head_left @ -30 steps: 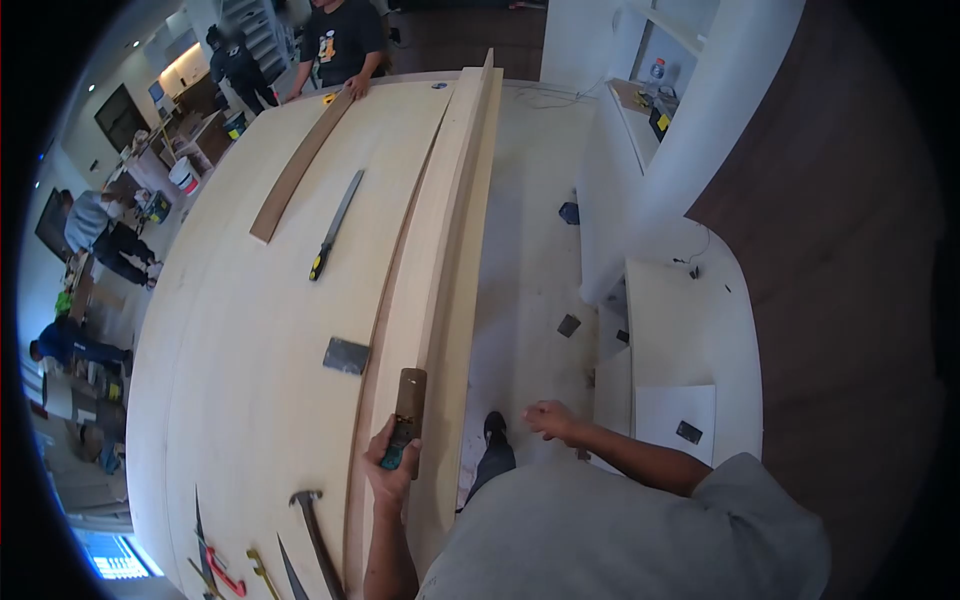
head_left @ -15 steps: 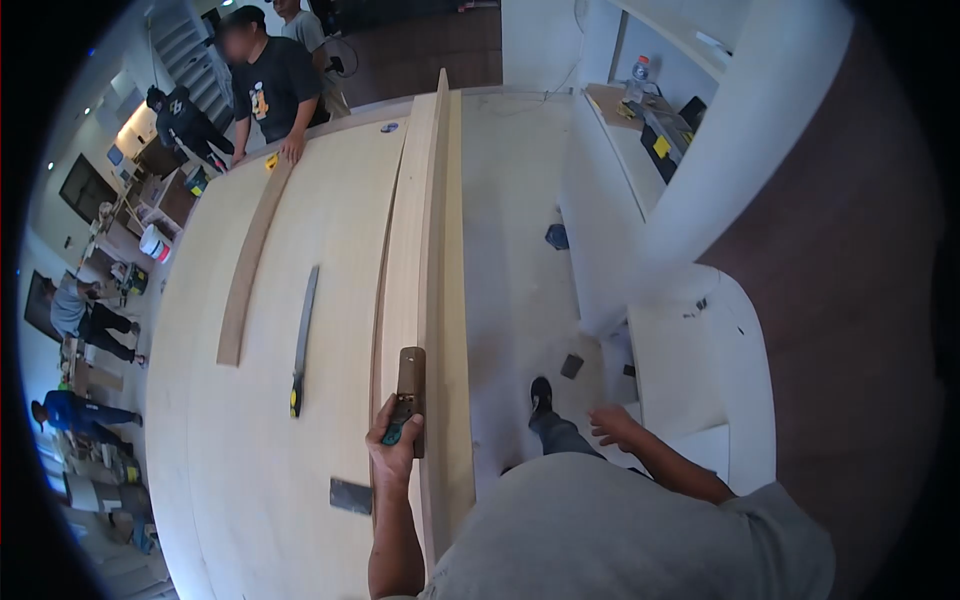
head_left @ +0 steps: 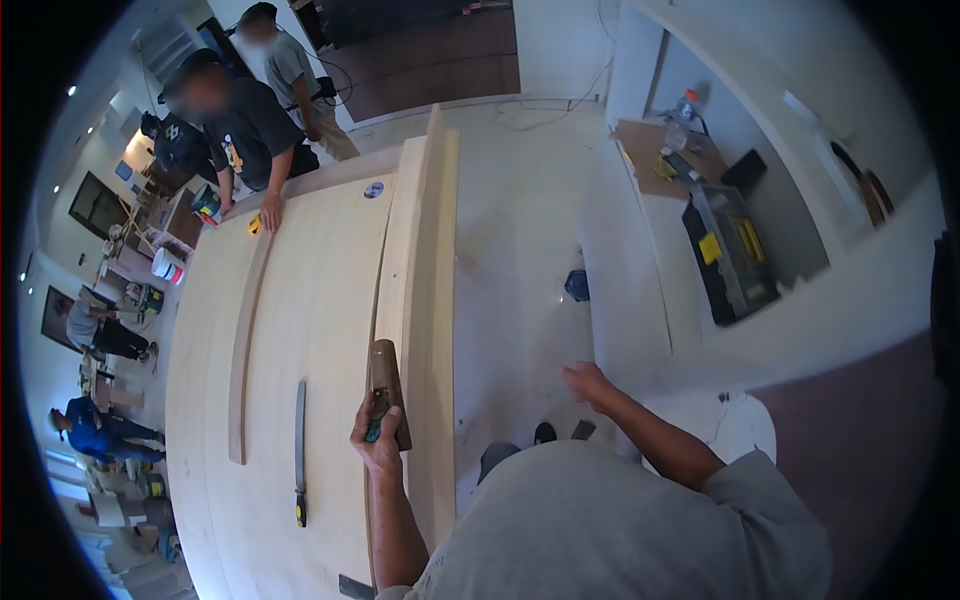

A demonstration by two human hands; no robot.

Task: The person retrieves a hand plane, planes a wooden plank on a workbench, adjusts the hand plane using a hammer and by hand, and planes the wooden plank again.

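Observation:
My left hand [head_left: 377, 445] is wrapped round a brown hand plane [head_left: 384, 362], held over the edge of a large pale wood panel [head_left: 205, 400]. Beside the plane runs a long light timber strip [head_left: 400, 270] along the panel's right side. On the panel lies a file [head_left: 300, 430] with a black and yellow handle, left of my left hand. A narrow brown wood batten [head_left: 250, 350] rests further left. My right hand [head_left: 590, 384] hangs over the floor at the right, holding nothing, with fingers loosely extended.
A co-worker in a black shirt [head_left: 250, 135] stands at the panel's far end, a hand on the batten. Another person [head_left: 293, 75] stands behind. At right, a white shelf unit holds a toolbox [head_left: 735, 255] and a bottle [head_left: 680, 125]. A dark rectangular piece [head_left: 354, 587] lies near my left forearm.
My view has shifted forward along the panel, so the file and dark piece sit lower. The hand plane stays in my left hand, now tilted. My right hand has moved slightly up and left in view.

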